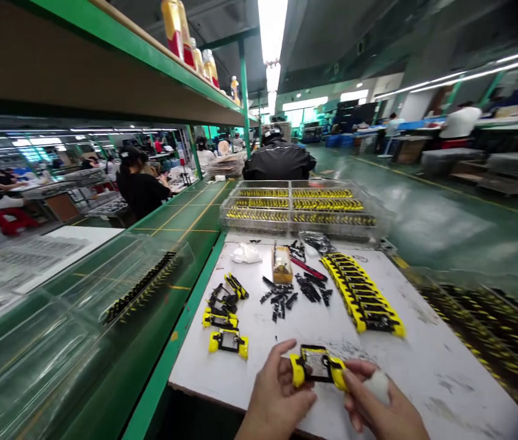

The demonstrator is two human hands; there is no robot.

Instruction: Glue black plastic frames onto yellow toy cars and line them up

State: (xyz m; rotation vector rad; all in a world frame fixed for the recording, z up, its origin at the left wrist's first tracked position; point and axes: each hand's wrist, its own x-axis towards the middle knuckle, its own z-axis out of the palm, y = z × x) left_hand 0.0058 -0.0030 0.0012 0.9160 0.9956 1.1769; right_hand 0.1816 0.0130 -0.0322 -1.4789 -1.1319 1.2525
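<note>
A black and yellow plastic frame part (pixel 317 363) is held level above the near edge of the white tabletop. My left hand (pixel 280 391) is closed round its left yellow end. At the right yellow end, my right hand (pixel 380 397) grips with thumb and fingers; something white wraps one of its fingers. To the left on the table lie a few similar yellow and black parts (pixel 229 343). Loose black pieces (pixel 280 298) are scattered beyond my hands. A long row of the same yellow and black parts (pixel 364 293) stands at the right.
A small box (pixel 281 266), a crumpled white wad (pixel 246 253) and a red strip (pixel 308 269) lie farther back. Clear trays (pixel 300 229) of parts stand behind the table. A green conveyor belt (pixel 167 305) runs along the left, carrying a clear tray. Other people sit farther off.
</note>
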